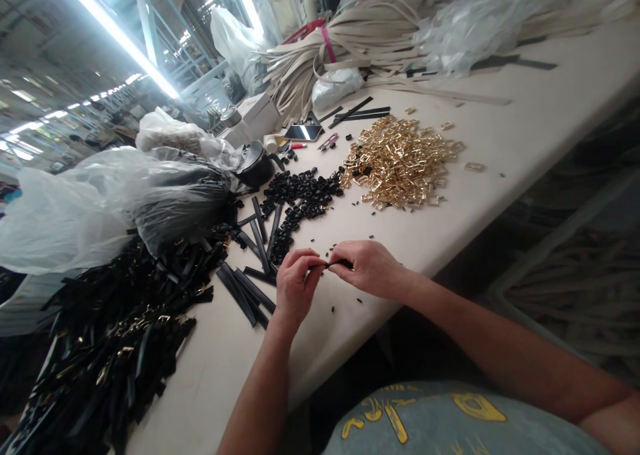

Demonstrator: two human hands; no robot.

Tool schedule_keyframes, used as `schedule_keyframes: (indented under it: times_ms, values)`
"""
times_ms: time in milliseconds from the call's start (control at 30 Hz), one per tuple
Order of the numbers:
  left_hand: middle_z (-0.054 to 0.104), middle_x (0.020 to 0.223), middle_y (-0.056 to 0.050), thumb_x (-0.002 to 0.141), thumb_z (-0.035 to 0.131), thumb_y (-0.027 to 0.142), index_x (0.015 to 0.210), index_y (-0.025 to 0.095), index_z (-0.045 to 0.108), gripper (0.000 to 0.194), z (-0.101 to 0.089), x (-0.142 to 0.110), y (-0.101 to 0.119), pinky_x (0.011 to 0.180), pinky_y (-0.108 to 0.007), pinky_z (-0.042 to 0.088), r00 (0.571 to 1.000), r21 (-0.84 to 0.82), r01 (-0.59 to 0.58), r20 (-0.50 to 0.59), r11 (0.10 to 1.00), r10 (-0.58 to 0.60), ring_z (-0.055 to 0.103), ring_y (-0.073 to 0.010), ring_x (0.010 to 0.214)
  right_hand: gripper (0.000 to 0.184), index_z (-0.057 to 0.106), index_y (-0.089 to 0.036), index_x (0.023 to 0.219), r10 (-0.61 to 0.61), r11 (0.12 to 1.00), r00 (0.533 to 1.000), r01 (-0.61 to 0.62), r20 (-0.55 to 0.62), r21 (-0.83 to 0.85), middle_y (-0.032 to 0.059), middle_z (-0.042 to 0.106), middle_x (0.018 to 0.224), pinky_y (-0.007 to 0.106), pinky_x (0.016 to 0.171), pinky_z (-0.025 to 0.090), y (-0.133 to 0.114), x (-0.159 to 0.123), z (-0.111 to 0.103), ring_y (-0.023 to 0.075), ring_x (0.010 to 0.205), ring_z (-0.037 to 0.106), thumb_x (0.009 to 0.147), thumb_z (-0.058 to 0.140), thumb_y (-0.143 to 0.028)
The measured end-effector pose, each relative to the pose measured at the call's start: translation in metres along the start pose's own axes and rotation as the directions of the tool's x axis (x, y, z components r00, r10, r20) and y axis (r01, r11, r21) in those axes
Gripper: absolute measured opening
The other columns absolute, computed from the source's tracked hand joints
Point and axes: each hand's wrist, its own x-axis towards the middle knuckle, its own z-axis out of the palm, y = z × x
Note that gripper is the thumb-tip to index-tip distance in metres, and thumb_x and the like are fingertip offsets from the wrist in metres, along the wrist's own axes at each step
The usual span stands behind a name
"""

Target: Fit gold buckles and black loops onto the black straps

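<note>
My left hand [299, 280] and my right hand [369, 268] meet above the front part of the table. Both pinch a thin black strap [344, 263] stretched between their fingertips; most of it is hidden by the fingers. Just behind my hands lies a heap of small black loops [303, 198]. To its right spreads a pile of gold-coloured rectangular buckles [400, 162]. Several loose black straps [260, 232] rest on the table left of my left hand.
A large mound of black straps with gold buckles [120, 335] covers the table's left side, with plastic bags [100, 202] behind. Further back are a phone [303, 132], a black lidded pot [255, 164], a bundle of beige straps [295, 68] and clear plastic [465, 35]. The table edge [450, 235] runs along my right.
</note>
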Motion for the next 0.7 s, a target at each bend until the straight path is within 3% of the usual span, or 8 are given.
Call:
schedule_keyframes:
  times_ms: [133, 300, 533, 700]
  values:
    - [0.066, 0.093, -0.006, 0.087, 0.060, 0.019, 0.087, 0.022, 0.068, 0.009, -0.001, -0.002, -0.002, 0.086, -0.034, 0.046, 0.999, 0.105, -0.051, -0.004, 0.993, 0.052, 0.060, -0.0196, 0.091, 0.010, 0.066, -0.018, 0.079, 0.024, 1.000, 1.000, -0.024, 0.002, 0.013, 0.0017, 0.065, 0.075, 0.025, 0.064, 0.033, 0.000, 0.001, -0.001, 0.0137, 0.069, 0.055, 0.085, 0.062, -0.023]
    - [0.067, 0.103, -0.008, 0.086, 0.062, 0.021, 0.102, 0.023, 0.068, 0.017, -0.003, -0.001, -0.004, 0.089, -0.035, 0.048, 0.999, 0.040, -0.047, 0.028, 0.998, 0.046, 0.062, -0.0204, 0.097, 0.011, 0.067, -0.017, 0.079, 0.012, 0.999, 1.000, -0.012, -0.007, 0.037, 0.0023, 0.066, 0.077, 0.024, 0.065, 0.034, 0.002, 0.002, -0.005, 0.0141, 0.070, 0.056, 0.086, 0.062, -0.024]
    - [0.071, 0.089, -0.006, 0.081, 0.069, 0.022, 0.097, 0.024, 0.072, 0.017, -0.005, -0.002, -0.003, 0.077, -0.031, 0.049, 0.985, -0.142, 0.100, 0.157, 0.985, -0.077, 0.064, -0.0194, 0.083, 0.008, 0.068, -0.018, 0.079, -0.026, 0.998, 0.999, 0.024, 0.025, 0.061, 0.0013, 0.066, 0.074, 0.024, 0.063, 0.034, 0.001, -0.001, -0.011, 0.0129, 0.066, 0.055, 0.084, 0.062, -0.021]
    - [0.072, 0.088, -0.006, 0.078, 0.072, 0.024, 0.093, 0.023, 0.074, 0.015, -0.004, -0.003, 0.001, 0.079, -0.031, 0.048, 0.971, -0.261, 0.219, 0.154, 0.940, -0.183, 0.065, -0.0199, 0.083, 0.007, 0.068, -0.018, 0.079, -0.025, 0.997, 0.999, 0.023, 0.026, 0.077, 0.0012, 0.067, 0.073, 0.024, 0.062, 0.033, 0.002, -0.001, -0.010, 0.0130, 0.066, 0.056, 0.083, 0.063, -0.020]
